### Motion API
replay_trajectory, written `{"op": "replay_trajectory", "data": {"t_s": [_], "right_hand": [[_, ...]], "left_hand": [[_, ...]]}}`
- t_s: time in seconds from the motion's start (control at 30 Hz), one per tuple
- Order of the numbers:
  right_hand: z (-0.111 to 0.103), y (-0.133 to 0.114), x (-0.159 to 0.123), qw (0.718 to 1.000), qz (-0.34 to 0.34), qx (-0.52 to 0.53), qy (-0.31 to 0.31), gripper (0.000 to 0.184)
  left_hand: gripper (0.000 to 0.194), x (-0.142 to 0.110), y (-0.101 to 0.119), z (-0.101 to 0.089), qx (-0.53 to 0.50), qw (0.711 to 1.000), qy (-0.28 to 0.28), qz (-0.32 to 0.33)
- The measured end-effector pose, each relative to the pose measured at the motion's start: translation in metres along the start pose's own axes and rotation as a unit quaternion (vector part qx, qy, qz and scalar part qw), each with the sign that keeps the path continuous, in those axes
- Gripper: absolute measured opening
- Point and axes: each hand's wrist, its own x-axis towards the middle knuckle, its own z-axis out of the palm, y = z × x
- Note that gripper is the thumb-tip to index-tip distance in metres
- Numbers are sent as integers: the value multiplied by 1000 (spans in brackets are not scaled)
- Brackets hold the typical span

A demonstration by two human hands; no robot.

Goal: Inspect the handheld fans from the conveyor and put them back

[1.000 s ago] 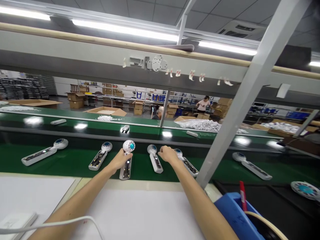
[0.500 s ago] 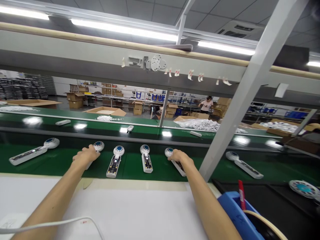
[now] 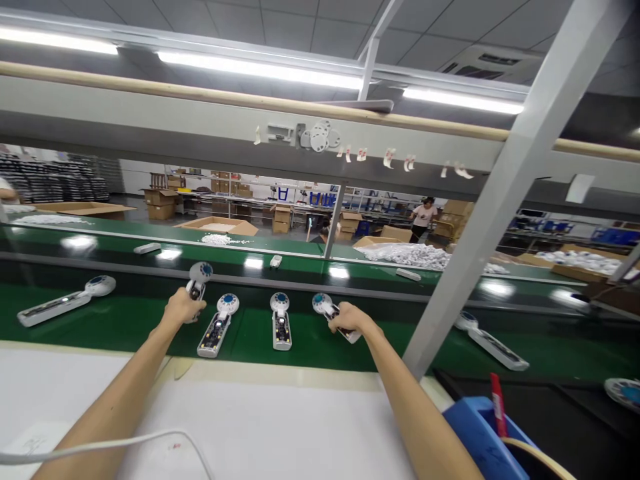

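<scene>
White plastic wand-shaped unit with a round blue-centred head (image 3: 200,273) is held in the left hand (image 3: 180,308), fingers closed round its body, head up and tilted. It is now raised off the belt; in the earlier frame the hand lay over it on the belt. The right hand (image 3: 353,319) is curled shut on a second white wand unit (image 3: 323,305), head pointing left, body angled across the palm. That unit has turned since the earlier frame; cannot tell if it still touches the belt. Between the hands, two more white units with exposed circuit boards (image 3: 217,325) (image 3: 281,321) lie on the green conveyor belt (image 3: 250,340), heads away from the person, apart from each other. Another unit (image 3: 65,301) lies far left, and one more (image 3: 493,350) lies right, beyond a grey steel post (image 3: 500,200). Below the belt is a white sheet-covered bench (image 3: 280,427) with a white cable (image 3: 100,443) across it. A blue plastic bin (image 3: 475,433) sits lower right. On the far belt lie small white bars (image 3: 147,248), beyond them a heap of white parts (image 3: 405,255). A co-worker (image 3: 424,215) stands in the background.
</scene>
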Motion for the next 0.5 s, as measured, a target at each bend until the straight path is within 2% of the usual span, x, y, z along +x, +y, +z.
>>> {"op": "replay_trajectory", "data": {"t_s": [0.1,0.27,0.37,0.5], "right_hand": [[1,-18,-9,981,-84,177,5,21],[-5,-51,-46,901,-173,397,-28,13],[-9,-66,-74,866,-195,457,-49,18],[-9,-76,-107,836,-250,487,-44,37]], "left_hand": [[26,-17,39,-1,-163,986,2,32],[13,-66,104,-9,-366,927,-53,67],[21,-98,126,-11,-409,905,-91,81],[38,-129,138,-10,-435,879,-169,104]]}}
